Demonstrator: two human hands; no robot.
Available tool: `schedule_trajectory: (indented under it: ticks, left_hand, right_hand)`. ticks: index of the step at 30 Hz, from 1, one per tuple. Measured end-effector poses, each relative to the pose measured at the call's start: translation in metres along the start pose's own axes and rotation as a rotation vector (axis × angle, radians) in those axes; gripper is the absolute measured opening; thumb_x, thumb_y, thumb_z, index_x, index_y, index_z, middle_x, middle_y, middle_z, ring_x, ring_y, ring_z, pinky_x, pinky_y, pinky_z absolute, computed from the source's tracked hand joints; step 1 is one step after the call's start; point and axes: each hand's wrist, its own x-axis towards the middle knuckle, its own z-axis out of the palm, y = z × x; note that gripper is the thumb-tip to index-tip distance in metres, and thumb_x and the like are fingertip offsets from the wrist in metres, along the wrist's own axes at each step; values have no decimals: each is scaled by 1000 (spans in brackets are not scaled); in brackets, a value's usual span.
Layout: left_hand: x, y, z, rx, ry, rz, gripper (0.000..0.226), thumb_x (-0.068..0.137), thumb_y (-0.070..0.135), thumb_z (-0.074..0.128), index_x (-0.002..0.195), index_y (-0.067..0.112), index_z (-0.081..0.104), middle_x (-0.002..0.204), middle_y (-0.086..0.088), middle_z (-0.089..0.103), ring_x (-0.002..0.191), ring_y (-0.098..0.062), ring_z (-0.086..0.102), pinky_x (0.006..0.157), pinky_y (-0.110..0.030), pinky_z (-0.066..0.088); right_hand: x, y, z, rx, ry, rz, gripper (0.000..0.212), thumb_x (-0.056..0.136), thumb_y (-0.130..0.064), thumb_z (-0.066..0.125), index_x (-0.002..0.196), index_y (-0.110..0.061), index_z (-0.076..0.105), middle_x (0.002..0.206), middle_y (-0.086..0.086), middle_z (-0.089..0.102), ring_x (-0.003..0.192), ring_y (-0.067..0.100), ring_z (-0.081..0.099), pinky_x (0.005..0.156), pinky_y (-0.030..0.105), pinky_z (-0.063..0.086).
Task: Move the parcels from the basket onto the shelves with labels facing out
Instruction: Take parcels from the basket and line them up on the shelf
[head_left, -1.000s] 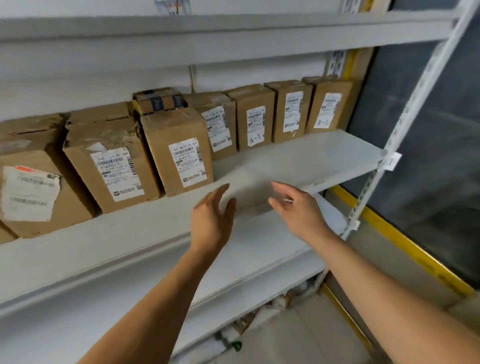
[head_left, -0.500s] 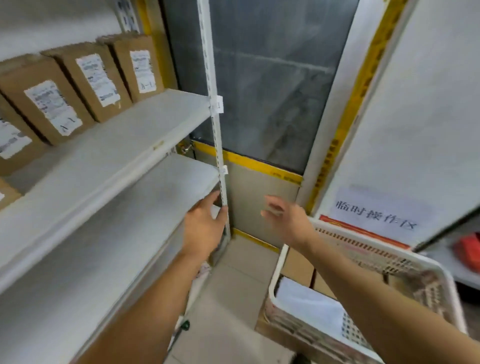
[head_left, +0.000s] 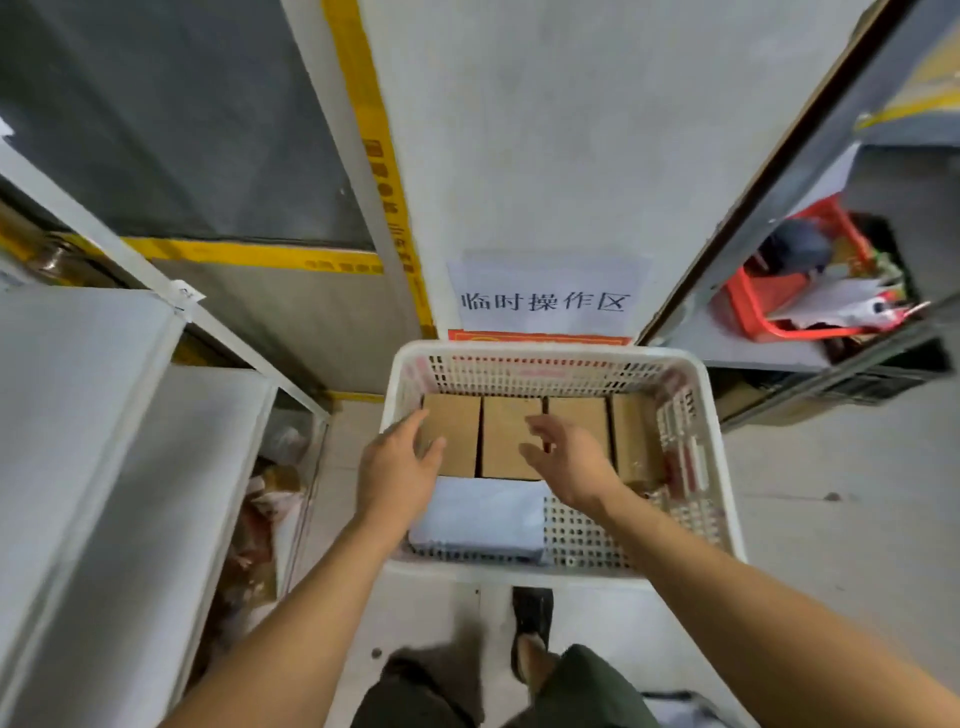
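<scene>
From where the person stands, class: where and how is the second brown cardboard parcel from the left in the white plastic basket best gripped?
Probably from above, by its two long side faces. The second brown cardboard parcel from the left stands in a tight row along the far wall of the white plastic basket, so only its top is free. The open left hand and right hand already hover either side.

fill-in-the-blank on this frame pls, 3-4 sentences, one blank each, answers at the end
1. The cardboard parcels stand in a row inside a white ____.
2. Along the far wall of the basket, the number of parcels visible is ____.
3. The left hand and right hand reach toward the parcels, and both hands are ____.
4. The paper sign on the wall is printed with ____ characters.

Missing words: basket; four; open; five
</scene>
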Motion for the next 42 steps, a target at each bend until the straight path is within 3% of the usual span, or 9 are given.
schedule_trajectory:
  ticks: [3, 9, 11, 14, 21, 25, 33, 37, 42]
  left_hand:
    - [17, 4, 48, 3, -123, -36, 53, 101, 43, 65, 150, 29, 54, 151, -2, 59, 137, -26, 55, 111, -47, 50]
    - [57, 15, 127, 46, -307, -28, 60, 102, 44, 63, 157, 26, 47, 157, -2, 53, 142, -26, 49, 113, -42, 46]
    - [70, 18, 156, 66, -375, 5, 60, 103, 44, 63, 158, 26, 44, 159, 0, 50, 145, -25, 47, 115, -42, 45]
    - [89, 30, 203, 105, -484, 89, 61, 104, 43, 61, 159, 24, 42, 161, 1, 47, 147, -24, 44, 118, -41, 42]
    - [134, 50, 306, 192, -597, 242, 62, 104, 41, 60, 160, 23, 41, 161, -2, 48, 148, -24, 42, 118, -37, 38]
    - [163, 65, 356, 221, -602, 308, 63, 104, 39, 59, 160, 20, 39, 162, -4, 45, 149, -27, 38, 119, -37, 34]
    - [213, 89, 436, 115, -621, 351, 86, 101, 33, 67, 168, 26, 14, 175, 0, 14, 160, -22, 16, 131, -42, 17]
    - [225, 88, 453, 86, -610, 366, 84, 99, 32, 71, 167, 22, 22, 171, 3, 17, 157, -21, 25, 127, -37, 22]
    - [225, 84, 450, 93, -627, 385, 70, 99, 28, 70, 161, 19, 38, 157, 4, 31, 143, -21, 42, 124, -37, 31]
  right_hand:
    - [6, 50, -9, 4, 5, 112, 55, 105, -37, 63, 155, -19, 50, 152, 3, 58, 132, 24, 60, 104, 37, 52]
    - [26, 123, -10, 88, 87, 291, 58, 104, -37, 64, 157, -23, 47, 153, 4, 57, 107, 18, 67, 83, 33, 58]
    - [34, 141, -11, 96, 132, 349, 59, 103, -36, 65, 158, -22, 46, 150, 4, 59, 104, 18, 68, 87, 37, 61]
    - [48, 172, -11, 86, 218, 406, 61, 101, -33, 68, 156, -16, 48, 151, 7, 58, 127, 24, 63, 106, 35, 52]
    - [88, 239, 8, -16, 348, 480, 72, 97, -38, 72, 158, -16, 42, 159, 7, 49, 146, 26, 45, 122, 45, 38]
    - [110, 267, 23, -37, 396, 540, 83, 92, -39, 76, 161, -17, 36, 161, 10, 42, 147, 32, 39, 123, 47, 34]
    - [156, 308, 45, -91, 499, 628, 100, 89, -44, 79, 164, -17, 18, 169, 13, 25, 156, 37, 22, 125, 57, 27]
    - [169, 312, 55, -186, 532, 668, 100, 88, -45, 79, 162, -12, 21, 165, 17, 32, 152, 39, 28, 124, 58, 30]
    - [171, 311, 56, -169, 548, 690, 110, 75, -30, 88, 161, -18, 19, 159, 13, 37, 146, 37, 33, 120, 63, 32]
